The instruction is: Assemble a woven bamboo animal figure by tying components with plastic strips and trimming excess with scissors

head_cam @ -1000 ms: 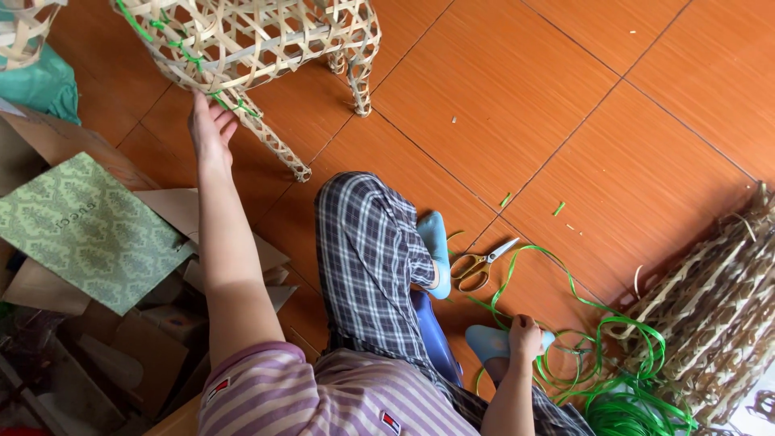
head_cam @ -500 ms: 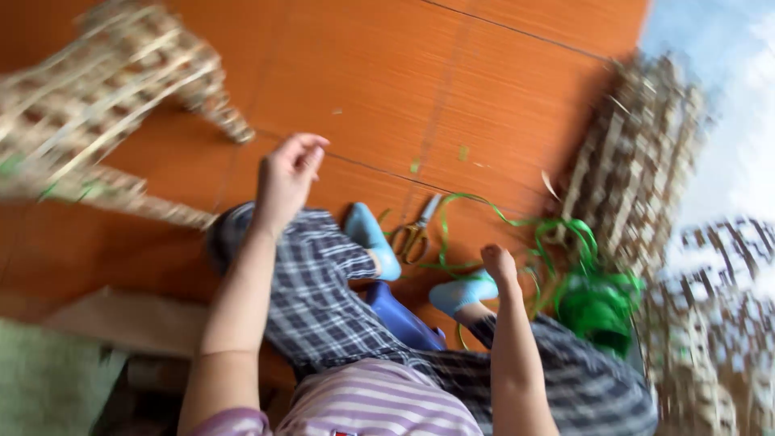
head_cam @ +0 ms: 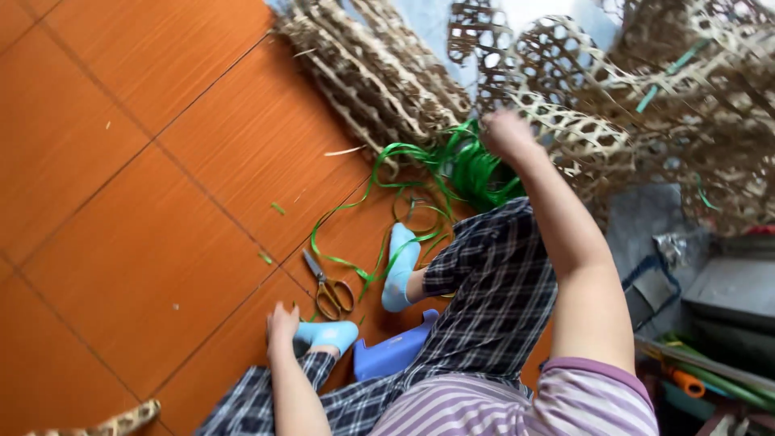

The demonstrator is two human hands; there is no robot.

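My right hand (head_cam: 507,133) reaches up to the edge of an open-weave bamboo basket (head_cam: 589,105); it is blurred and its fingers look curled against the lattice. Just below it lies a tangle of green plastic strips (head_cam: 476,173). My left hand (head_cam: 282,323) rests flat on the orange tiled floor (head_cam: 145,202), fingers apart, beside my foot in a light blue sock (head_cam: 329,333). Scissors with yellowish handles (head_cam: 327,291) lie on the floor just above that hand. I sit on a low blue stool (head_cam: 391,354).
A stack of woven bamboo panels (head_cam: 371,73) leans at the top centre. More lattice baskets fill the top right. Grey boxes and an orange-handled tool (head_cam: 686,381) crowd the right edge. A woven piece (head_cam: 121,420) pokes in at the bottom left.
The view has swung right, away from the woven stool. My left hand came down to the floor by my foot. My right hand rose from the green strips to the basket.
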